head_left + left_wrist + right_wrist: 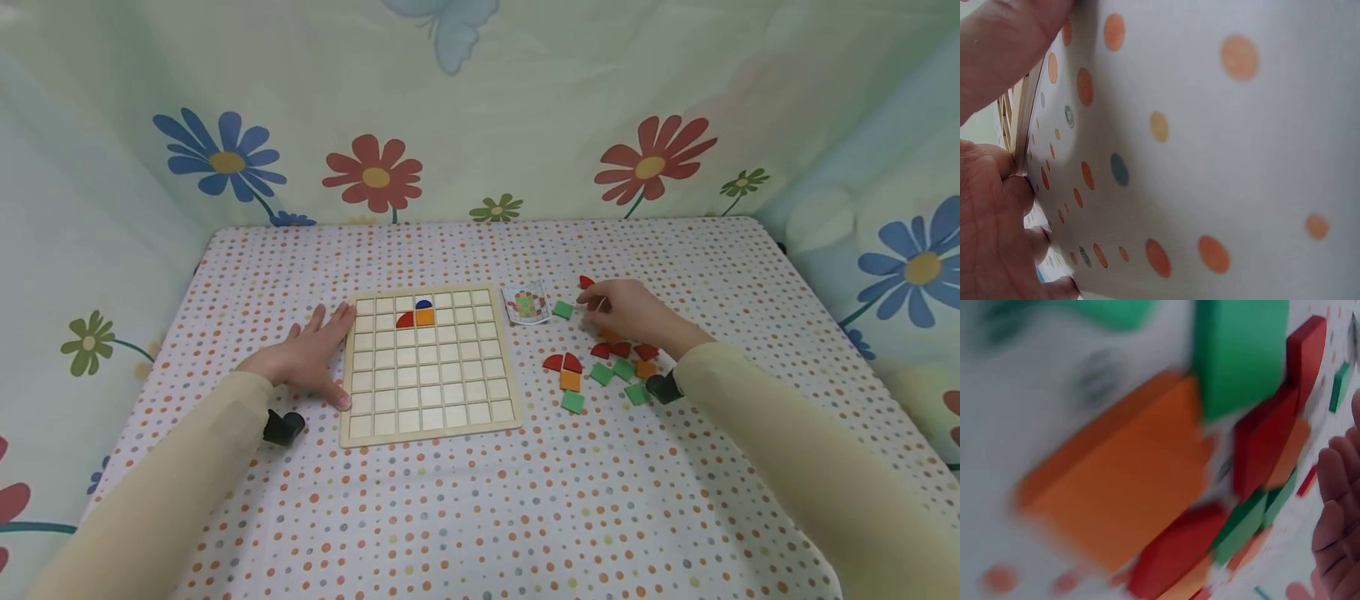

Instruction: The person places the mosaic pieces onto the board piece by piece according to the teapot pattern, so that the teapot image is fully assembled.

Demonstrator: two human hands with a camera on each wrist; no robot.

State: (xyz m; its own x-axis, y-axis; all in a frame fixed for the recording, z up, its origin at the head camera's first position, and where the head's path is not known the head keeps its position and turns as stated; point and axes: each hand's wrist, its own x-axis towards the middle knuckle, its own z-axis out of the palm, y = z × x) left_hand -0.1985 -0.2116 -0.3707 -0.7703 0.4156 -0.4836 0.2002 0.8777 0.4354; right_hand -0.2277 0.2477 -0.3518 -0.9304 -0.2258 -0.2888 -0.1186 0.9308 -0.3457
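A wooden grid board (428,367) lies on the table. In its upper part sit an orange square tile (424,317), a red quarter-circle tile (406,320) and a blue half-circle tile (423,304). My left hand (306,358) rests at the board's left edge, thumb and fingers spread; the left wrist view shows the thumb (1004,47) close up beside the wooden rim. Over the tiles on the right, my right hand (626,312) has its fingers bent loosely. Its fingertips are close to a red tile (586,282), with a green square tile (562,309) to their left.
Right of the board lies a small pattern card (527,303) with a coloured design. Several red, orange and green tiles, among them an orange square (570,381) and a green square (573,402), are scattered below the right hand. A dotted cloth (420,517) covers the table.
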